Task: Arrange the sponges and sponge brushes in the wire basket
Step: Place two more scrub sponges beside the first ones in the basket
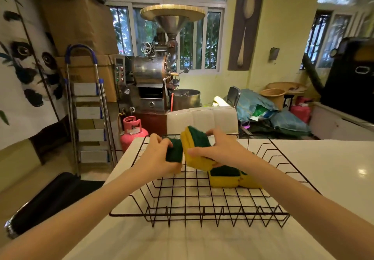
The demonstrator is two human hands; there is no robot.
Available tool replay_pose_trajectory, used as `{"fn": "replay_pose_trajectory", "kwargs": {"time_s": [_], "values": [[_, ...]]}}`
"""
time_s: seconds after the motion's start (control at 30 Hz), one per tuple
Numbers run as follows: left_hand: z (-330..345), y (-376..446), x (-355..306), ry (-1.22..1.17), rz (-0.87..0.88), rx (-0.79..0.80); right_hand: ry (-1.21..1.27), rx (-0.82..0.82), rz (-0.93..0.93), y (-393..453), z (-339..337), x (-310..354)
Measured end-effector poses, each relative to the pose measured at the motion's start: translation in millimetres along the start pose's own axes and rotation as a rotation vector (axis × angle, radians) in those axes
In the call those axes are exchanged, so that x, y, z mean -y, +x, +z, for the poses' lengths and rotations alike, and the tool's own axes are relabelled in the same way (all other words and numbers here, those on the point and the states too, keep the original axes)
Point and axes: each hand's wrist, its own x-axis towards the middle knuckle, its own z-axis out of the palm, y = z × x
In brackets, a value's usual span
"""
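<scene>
A black wire basket (199, 213) stands on the white table (323, 170). My left hand (156, 156) grips a yellow sponge with a dark green scrub face (174, 153), held upright over the basket's far left. My right hand (220, 148) holds a small stack of the same yellow and green sponges (195, 148), tilted, just right of it and touching it. Two more sponges (224, 176) lie flat in the basket at the right, below my right hand. No sponge brushes are visible.
A white padded chair back (202, 120) stands just beyond the table's far edge. To the left on the floor are a pink gas cylinder (132, 132) and a step ladder (89, 106). A dark rolled object (46, 201) lies at the lower left.
</scene>
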Motion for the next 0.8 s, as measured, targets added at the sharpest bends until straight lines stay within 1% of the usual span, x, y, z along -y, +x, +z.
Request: {"fn": "replay_pose_trajectory", "kwargs": {"time_s": [0.1, 0.23, 0.4, 0.57, 0.7, 0.8], "values": [[8, 4, 6, 0.034, -0.037, 0.092, -0.095, 0.005, 0.004, 8, 9, 1], [11, 5, 4, 0.112, -0.039, 0.119, -0.305, -0.054, -0.066, 18, 19, 6], [19, -3, 3, 0.345, 0.02, 0.208, -0.5, -0.124, -0.098, 23, 26, 5], [20, -4, -1, 0.563, 0.031, 0.204, -0.609, -0.13, -0.098, 22, 31, 2], [19, -3, -2, 0.593, 0.032, 0.21, -0.754, -0.129, -0.101, 20, 37, 1], [17, -3, -2, 0.561, 0.04, 0.2, -0.767, -0.133, -0.127, 20, 42, -2]]}}
